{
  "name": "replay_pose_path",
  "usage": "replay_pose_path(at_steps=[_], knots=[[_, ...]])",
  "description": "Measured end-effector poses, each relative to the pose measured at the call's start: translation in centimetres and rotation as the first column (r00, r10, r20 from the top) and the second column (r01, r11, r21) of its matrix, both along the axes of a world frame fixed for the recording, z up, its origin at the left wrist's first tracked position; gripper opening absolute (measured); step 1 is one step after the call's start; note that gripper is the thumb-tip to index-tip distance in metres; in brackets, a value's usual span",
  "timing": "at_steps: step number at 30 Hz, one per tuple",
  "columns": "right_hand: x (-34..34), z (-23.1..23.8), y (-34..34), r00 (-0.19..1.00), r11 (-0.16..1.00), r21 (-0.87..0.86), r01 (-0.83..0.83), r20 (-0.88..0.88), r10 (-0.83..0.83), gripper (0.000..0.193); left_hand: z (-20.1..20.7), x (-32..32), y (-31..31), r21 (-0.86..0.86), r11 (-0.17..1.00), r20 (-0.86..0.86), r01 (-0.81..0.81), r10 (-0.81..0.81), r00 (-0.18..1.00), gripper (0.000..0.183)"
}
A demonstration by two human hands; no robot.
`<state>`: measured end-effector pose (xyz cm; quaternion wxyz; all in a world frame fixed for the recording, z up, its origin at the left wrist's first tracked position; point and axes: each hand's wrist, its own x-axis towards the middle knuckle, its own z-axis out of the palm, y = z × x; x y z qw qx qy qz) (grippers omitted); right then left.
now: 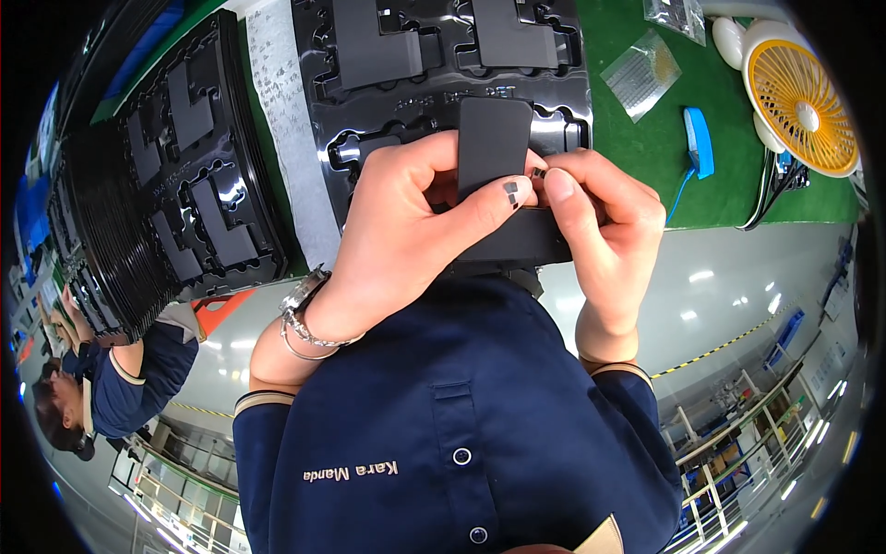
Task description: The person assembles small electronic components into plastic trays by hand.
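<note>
**Both hands grip a flat black L-shaped part at frame centre**

The left hand (406, 217) and the right hand (600, 222) meet in the middle of the frame, both closed on a matte black L-shaped part (494, 138). Its upright arm rises above the fingers (489, 198) and its lower arm runs to the right beneath the right hand. The left thumb, with a dark patterned nail, presses on the part's face, touching the right thumb tip. A small dark piece sits pinched between the right fingertips at the part's edge; what it is cannot be told. A metal bracelet (305, 319) circles the left wrist.

Just behind the hands, at upper centre, a glossy black moulded tray (443, 88) holds more parts of the same kind in shaped pockets. A stack of like trays (175, 175) fills the upper left. The green bench (674, 138) mat shows at upper right, carrying a clear plastic bag (641, 74), a blue wrist strap (699, 140) with its cord, and a small yellow-grilled fan (798, 97). Another person in a dark blue sleeve (138, 374) is at lower left.
</note>
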<state>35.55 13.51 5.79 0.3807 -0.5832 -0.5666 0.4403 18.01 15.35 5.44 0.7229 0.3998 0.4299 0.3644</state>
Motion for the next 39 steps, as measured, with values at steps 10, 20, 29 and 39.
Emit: replay_pose_path(at_steps=[10,20,29,39], knots=[[-0.46,-0.12,0.01,1.000,0.999,0.039,0.006,-0.003,-0.006,0.006,-0.35,-0.08,-0.26,0.033,0.999,-0.029,-0.030,0.031,0.999,0.017],[-0.71,-0.02,0.04,1.000,0.999,0.054,0.003,0.029,-0.004,0.005,-0.47,-0.20,-0.40,0.046,0.998,-0.040,-0.030,0.032,0.999,0.017],[-0.81,0.06,0.07,0.999,0.999,0.042,0.012,0.048,-0.014,0.005,-0.21,-0.21,-0.45,0.029,0.999,-0.036,-0.044,0.045,0.998,0.018],[-0.97,-0.34,0.01,0.999,0.994,0.109,0.031,0.022,-0.034,0.005,0.02,-0.49,-0.23,0.020,1.000,0.003,0.013,-0.013,1.000,0.017]])
